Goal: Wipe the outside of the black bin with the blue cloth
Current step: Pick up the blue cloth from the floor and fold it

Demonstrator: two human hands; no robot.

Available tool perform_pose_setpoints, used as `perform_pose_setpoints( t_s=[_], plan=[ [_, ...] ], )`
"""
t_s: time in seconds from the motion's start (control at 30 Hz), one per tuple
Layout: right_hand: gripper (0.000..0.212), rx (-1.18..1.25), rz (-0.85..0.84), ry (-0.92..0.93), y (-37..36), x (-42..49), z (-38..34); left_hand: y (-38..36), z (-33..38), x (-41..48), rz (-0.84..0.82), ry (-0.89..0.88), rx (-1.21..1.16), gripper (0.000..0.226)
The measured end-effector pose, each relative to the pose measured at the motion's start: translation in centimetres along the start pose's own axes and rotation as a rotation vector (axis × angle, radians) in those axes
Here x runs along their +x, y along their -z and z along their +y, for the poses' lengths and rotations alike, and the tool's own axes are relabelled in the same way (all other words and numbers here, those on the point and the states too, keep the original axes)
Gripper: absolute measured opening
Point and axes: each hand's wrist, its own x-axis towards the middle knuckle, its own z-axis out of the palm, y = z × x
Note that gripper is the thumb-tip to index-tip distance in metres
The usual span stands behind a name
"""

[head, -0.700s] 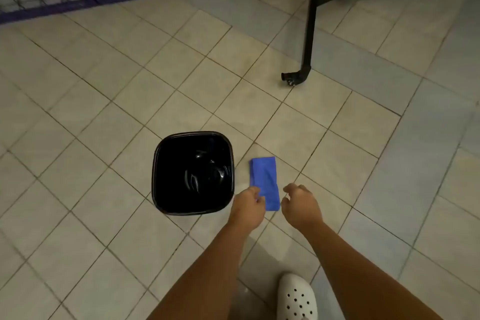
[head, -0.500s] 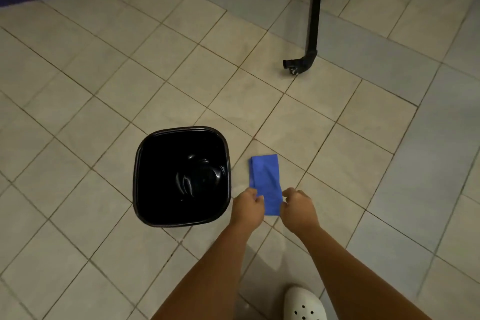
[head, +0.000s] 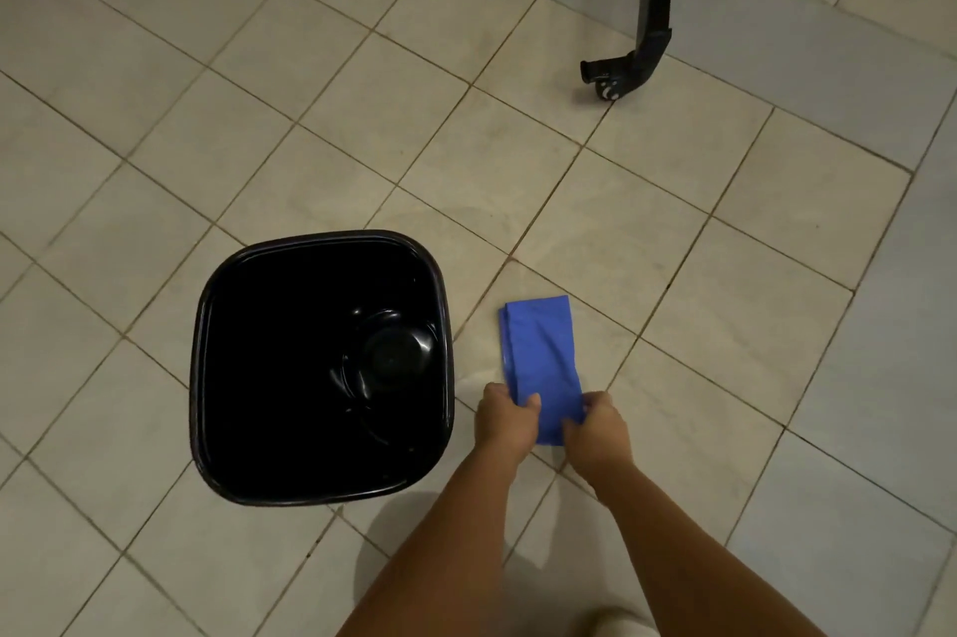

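Observation:
The black bin (head: 207, 377) stands upright on the tiled floor, seen from above, its glossy inside empty. Just to its right lies the blue cloth (head: 538, 346), folded into a narrow strip. My left hand (head: 505, 421) pinches the cloth's near left corner, thumb on top. My right hand (head: 600, 421) grips the near right corner with curled fingers. The cloth's near end is bunched between both hands; its far end lies flat on the floor. Neither hand touches the bin.
A black metal leg with a small caster foot (head: 629, 66) stands at the back right. A white shoe (head: 621, 626) shows at the bottom edge. Beige tiles (head: 362, 118) surround the bin, with grey tiles at the right.
Both hands have closed onto the cloth's near end, the right hand moving in from beside it. The view has dropped lower and nearer to the floor.

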Motion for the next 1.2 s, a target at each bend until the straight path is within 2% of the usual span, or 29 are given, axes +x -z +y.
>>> perform_pose_setpoints(
  t_s=[0.17,0.33,0.43,0.5,0.63,0.77,0.93,1.0,1.1,1.13,1.2],
  plan=[
    [0.003,0.194,-0.049,-0.037,0.0,0.4,-1.5,-0.3,0.5,1.0,-0.068,0.064,-0.068,0.025],
    [0.011,0.471,-0.014,-0.024,1.7,-0.5,-3.7,0.3,2.0,0.0,-0.045,0.221,-0.305,0.016],
    [0.014,0.602,-0.043,0.001,2.9,-1.7,-5.3,0.8,2.8,-1.3,-0.096,0.288,-0.525,0.026],
    [0.020,0.683,-0.068,0.031,3.6,-2.6,-6.4,1.3,3.6,-2.4,-0.136,0.255,-0.610,0.032],
    [0.017,0.787,-0.058,0.084,4.9,-4.9,-8.0,2.7,5.2,-4.9,-0.202,0.175,-0.783,0.037],
    [0.041,0.872,-0.069,0.130,6.5,-7.3,-9.4,4.4,6.6,-7.2,-0.251,0.080,-0.806,0.048],
    [0.061,0.979,-0.148,0.234,8.6,-11.1,-11.3,6.9,7.9,-10.3,-0.307,-0.078,-0.874,0.050],
    [0.058,1.004,-0.187,0.248,9.4,-12.5,-11.8,8.0,8.4,-11.5,-0.350,-0.129,-0.919,0.048],
    [0.034,1.033,-0.278,0.256,10.9,-15.2,-12.2,10.1,9.0,-13.7,-0.342,-0.235,-0.964,0.046],
    [0.031,1.010,-0.299,0.270,11.4,-15.9,-12.3,10.8,9.1,-14.5,-0.322,-0.282,-0.961,0.051],
    [0.041,0.908,-0.313,0.289,12.1,-17.3,-12.9,12.2,9.1,-16.0,-0.288,-0.355,-0.935,0.057]
  ],
)
